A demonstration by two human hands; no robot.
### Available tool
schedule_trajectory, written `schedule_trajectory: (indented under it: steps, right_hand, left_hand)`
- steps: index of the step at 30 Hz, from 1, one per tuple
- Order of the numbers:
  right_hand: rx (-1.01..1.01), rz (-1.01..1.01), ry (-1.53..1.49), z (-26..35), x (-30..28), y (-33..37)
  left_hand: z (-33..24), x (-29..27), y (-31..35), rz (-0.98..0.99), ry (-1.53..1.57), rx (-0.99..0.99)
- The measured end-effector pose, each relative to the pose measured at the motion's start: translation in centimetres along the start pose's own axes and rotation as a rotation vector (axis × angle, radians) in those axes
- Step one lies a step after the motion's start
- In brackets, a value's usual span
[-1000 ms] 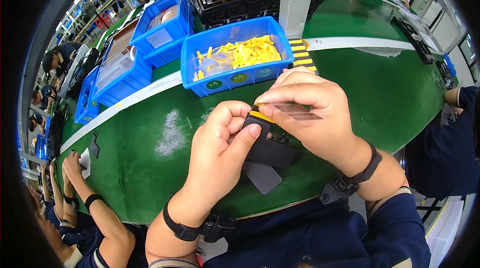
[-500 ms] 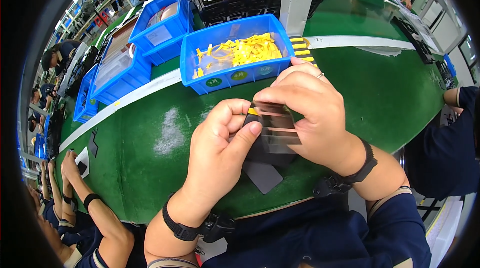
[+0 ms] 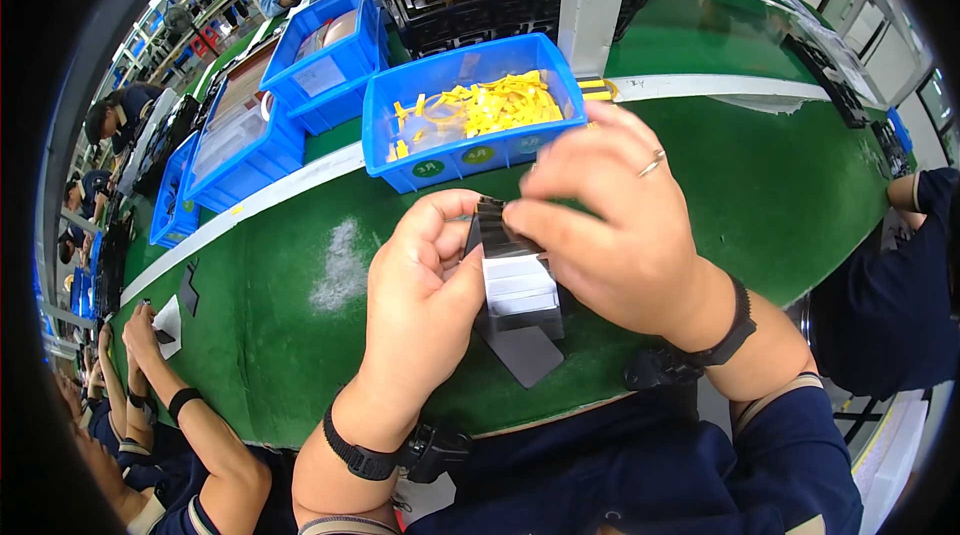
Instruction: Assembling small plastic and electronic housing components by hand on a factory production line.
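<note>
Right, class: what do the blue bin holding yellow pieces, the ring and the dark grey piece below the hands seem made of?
Blue bin: probably smooth moulded plastic; even colour, rounded rim.
Ring: likely polished metal; bright silvery glint.
Dark grey piece: matte, showing little shine; perhaps plastic or foam.

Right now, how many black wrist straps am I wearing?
2: one black wrist strap around the wrist of your left hand, and a second strap around the wrist of your right hand.

Strips [image 3: 512, 103] in bin [image 3: 454, 164], stacked bins [image 3: 347, 70] to its left, post [image 3: 593, 5] behind, right hand [image 3: 625, 230] in front, table [image 3: 290, 345] beneath
</note>
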State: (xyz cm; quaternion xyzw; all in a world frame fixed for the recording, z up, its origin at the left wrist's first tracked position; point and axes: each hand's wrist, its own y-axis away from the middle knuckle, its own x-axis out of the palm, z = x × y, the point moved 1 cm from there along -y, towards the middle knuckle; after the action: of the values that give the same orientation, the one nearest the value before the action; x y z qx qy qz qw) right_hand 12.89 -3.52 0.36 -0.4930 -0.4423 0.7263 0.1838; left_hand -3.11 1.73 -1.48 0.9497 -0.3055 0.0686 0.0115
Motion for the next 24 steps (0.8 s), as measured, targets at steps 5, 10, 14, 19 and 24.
schedule_trajectory:
  steps: [5,10,14,19,24]
  right_hand:
    - [0.008,0.026,-0.003,-1.4,-1.0,-0.3]
    - [0.069,0.074,-0.257,0.6,-0.5,-0.3]
    - [0.066,0.068,-0.193,0.4,-0.1,0.0]
    - [0.153,0.082,-0.402,-0.6,0.0,-0.1]
    - [0.027,-0.092,-0.239,0.2,-0.6,-0.9]
  left_hand:
    - [-0.3,0.1,0.2,0.066,-0.080,-0.018]
    - [0.0,0.1,-0.1,0.071,0.102,0.007]
    - [0.0,0.1,0.1,0.063,0.159,0.085]
    - [0.2,0.6,0.4,0.002,-0.319,0.342]
    - [0.0,0.3,0.2,-0.018,-0.204,0.258]
